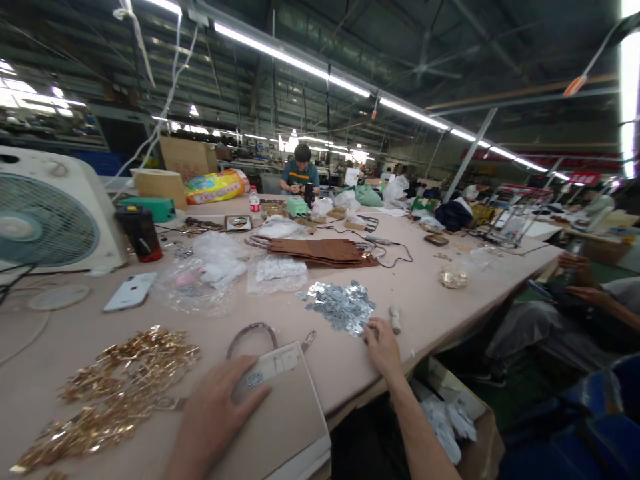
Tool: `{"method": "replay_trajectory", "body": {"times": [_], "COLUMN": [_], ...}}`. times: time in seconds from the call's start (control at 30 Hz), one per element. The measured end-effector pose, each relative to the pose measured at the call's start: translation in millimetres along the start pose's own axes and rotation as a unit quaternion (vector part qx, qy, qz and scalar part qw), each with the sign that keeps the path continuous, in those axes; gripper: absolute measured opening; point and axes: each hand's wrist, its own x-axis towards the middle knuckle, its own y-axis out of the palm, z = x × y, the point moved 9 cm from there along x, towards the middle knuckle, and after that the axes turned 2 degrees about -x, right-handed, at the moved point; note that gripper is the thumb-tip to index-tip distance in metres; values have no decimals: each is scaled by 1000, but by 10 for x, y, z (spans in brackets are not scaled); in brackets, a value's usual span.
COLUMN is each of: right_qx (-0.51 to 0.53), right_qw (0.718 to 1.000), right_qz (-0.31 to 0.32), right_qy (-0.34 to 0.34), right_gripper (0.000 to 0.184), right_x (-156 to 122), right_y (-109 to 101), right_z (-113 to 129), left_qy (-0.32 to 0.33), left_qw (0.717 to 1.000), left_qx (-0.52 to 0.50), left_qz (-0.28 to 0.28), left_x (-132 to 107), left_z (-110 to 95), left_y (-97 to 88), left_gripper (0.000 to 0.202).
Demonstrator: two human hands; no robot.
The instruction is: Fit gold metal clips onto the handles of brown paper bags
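My left hand (220, 407) lies with its fingers spread on a beige bag panel (285, 417) near the table's front edge. A dark handle loop (253, 330) curves out behind the panel, and a strap tab with metal (309, 341) sticks out at its far corner. My right hand (383, 347) is at the near edge of a pile of small flat silver metal plates (340, 305). Its fingers are curled together; what is between them, if anything, is hidden. Beside it stands a small pale cylinder (395, 319). Many gold metal fittings (115, 387) are heaped left of my left hand.
Brown bag pieces (323, 250) lie mid-table beside plastic bags (215, 260). On the left are a phone (131, 292), a dark cup (140, 233) and a fan (45, 213). A co-worker (301, 170) sits opposite; another person's hands (583, 280) show at right. A box (465, 413) stands below the edge.
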Motion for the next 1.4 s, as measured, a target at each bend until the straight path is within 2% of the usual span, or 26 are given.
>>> {"method": "replay_trajectory", "body": {"times": [0.13,0.2,0.3,0.4,0.53,0.67,0.77,0.9,1.1,1.23,1.4], "right_qx": [22,22,-2,-33,-36,21,130,283,368,369,332], "right_qw": [999,997,996,998,999,996,982,952,912,899,899], "right_qz": [0,2,1,-6,-9,-39,-46,19,174,230,285], "right_qy": [41,67,86,48,23,81,126,117,58,47,13], "right_gripper": [39,44,50,57,55,49,50,54,43,39,37], "right_x": [-24,-28,-34,-34,-53,-128,-227,-320,-434,-541,-632], "right_y": [13,41,68,48,-1,-92,-29,316,876,1079,1144], "right_z": [-88,-175,-265,-205,-112,-105,-20,400,1148,1269,1279], "left_qy": [37,53,78,69,-2,-58,-76,-78,-70,-63,-66], "left_qw": [999,998,995,992,996,994,992,992,993,994,993], "left_qx": [21,21,-4,-11,-9,-27,-43,-39,-22,-36,-60], "left_qz": [-22,-3,60,104,92,84,88,90,87,82,82], "left_x": [-29,-27,5,71,190,257,275,282,284,272,273], "left_z": [-238,-381,-607,-764,-779,-706,-658,-658,-715,-694,-637], "left_y": [-179,-194,-83,82,265,387,408,401,381,382,406], "left_gripper": [38,37,41,44,46,37,36,30,24,28,36]}}
